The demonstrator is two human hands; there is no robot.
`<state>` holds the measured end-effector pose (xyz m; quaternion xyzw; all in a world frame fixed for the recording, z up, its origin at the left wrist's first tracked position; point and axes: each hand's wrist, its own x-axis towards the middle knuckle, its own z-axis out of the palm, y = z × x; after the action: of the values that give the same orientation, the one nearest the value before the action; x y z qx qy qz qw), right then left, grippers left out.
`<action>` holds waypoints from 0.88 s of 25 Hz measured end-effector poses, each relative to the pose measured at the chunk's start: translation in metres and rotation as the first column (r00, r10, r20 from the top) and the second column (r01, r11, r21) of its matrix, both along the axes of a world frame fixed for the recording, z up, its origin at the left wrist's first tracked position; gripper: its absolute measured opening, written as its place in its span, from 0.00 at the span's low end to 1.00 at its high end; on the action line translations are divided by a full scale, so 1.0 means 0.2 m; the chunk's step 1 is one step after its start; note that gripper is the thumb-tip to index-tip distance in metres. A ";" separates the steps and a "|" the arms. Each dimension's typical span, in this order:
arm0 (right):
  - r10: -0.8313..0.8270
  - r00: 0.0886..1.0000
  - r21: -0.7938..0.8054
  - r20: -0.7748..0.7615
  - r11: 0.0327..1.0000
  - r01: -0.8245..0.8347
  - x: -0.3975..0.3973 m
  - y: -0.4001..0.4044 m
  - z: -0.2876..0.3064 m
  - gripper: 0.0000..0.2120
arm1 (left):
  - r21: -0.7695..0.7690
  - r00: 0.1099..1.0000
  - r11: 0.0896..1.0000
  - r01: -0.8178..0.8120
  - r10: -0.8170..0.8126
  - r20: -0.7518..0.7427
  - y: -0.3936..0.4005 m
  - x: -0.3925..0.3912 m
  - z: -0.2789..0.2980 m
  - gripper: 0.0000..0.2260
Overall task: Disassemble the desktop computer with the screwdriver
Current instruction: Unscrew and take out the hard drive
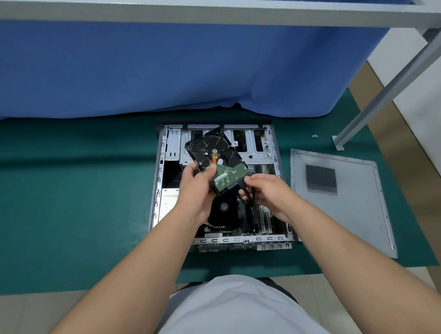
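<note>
Now, at the far left lies only the green mat (58, 182) on the floor, and behind it hangs a blue cloth (143, 66) under a grey metal frame (198, 9).

Near the middle, the desktop computer (159, 178) lies on its side on the mat, its side open, so the silver drive cage at its far end and the dark motherboard with a round fan at its near end are visible.

Above the open case, the left hand (196, 188) grips the hard drive (216, 157) at its lower left corner; the thumb lies on the green circuit board and the other fingers are curled under the drive. The drive is lifted and tilted, with the circuit side up, and it is not touching the case.

Just to the right, the right hand (265, 193) is at the near right end of the drive. Its thumb and fingers are closed together on black cables (250, 194), probably with the plug that goes into the drive, but this part is not clear.

Further right, the grey side panel (354, 206) with a mesh vent lies flat on the mat, near the case but apart from it. Beyond it, a few small screws (315, 136) lie near the foot of the frame leg (339, 144).
</note>
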<state>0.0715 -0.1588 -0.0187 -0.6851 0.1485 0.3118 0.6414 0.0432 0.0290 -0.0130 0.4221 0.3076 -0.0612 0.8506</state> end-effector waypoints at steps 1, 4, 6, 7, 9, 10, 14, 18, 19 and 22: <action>-0.045 0.999 0.026 0.006 0.999 0.045 0.00 0.03 -0.01 0.08 | -0.005 0.999 1.000 0.020 -0.019 0.032 0.00 0.02 0.01 0.14; -0.175 0.980 0.021 0.097 0.985 0.174 -0.02 0.10 -0.02 0.07 | 0.008 0.991 0.994 0.113 -0.113 0.068 -0.01 0.10 0.03 0.16; -0.192 0.974 0.012 0.124 0.981 0.192 0.02 0.10 -0.01 0.08 | 0.028 0.978 0.981 0.192 -0.194 0.080 -0.01 0.15 0.03 0.19; -0.182 0.976 0.030 0.115 0.983 0.180 0.04 0.08 0.00 0.07 | 0.033 0.972 0.975 0.221 -0.223 0.080 0.00 0.17 0.03 0.20; -0.172 0.982 0.082 0.081 0.983 0.166 0.08 0.04 0.02 0.06 | 0.031 0.965 0.969 0.247 -0.249 0.082 0.02 0.20 0.03 0.19; -0.192 0.979 0.099 0.068 0.978 0.185 0.09 0.03 0.02 0.06 | 0.035 0.966 0.969 0.244 -0.246 0.083 0.01 0.21 0.03 0.18; -0.341 0.937 0.067 0.081 0.939 0.336 0.11 0.14 -0.03 0.07 | 0.060 0.989 0.992 0.114 -0.119 0.090 -0.09 0.21 -0.01 0.16; -0.267 0.962 0.007 0.063 0.964 0.267 0.16 0.12 -0.02 0.09 | 0.034 0.987 0.989 0.147 -0.148 0.063 -0.03 0.25 -0.03 0.16; -0.223 0.974 0.009 0.048 0.975 0.223 0.17 0.11 -0.01 0.09 | 0.022 0.984 0.985 0.171 -0.172 0.053 0.00 0.26 -0.03 0.16; -0.268 0.962 0.042 0.055 0.963 0.266 0.20 0.14 -0.01 0.09 | 0.028 0.992 0.992 0.119 -0.121 0.047 -0.03 0.27 -0.04 0.17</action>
<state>0.1105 -0.1306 -0.0216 -0.6567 0.2149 0.2041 0.6935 0.0967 0.0222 -0.0201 0.4521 0.2616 -0.0981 0.8471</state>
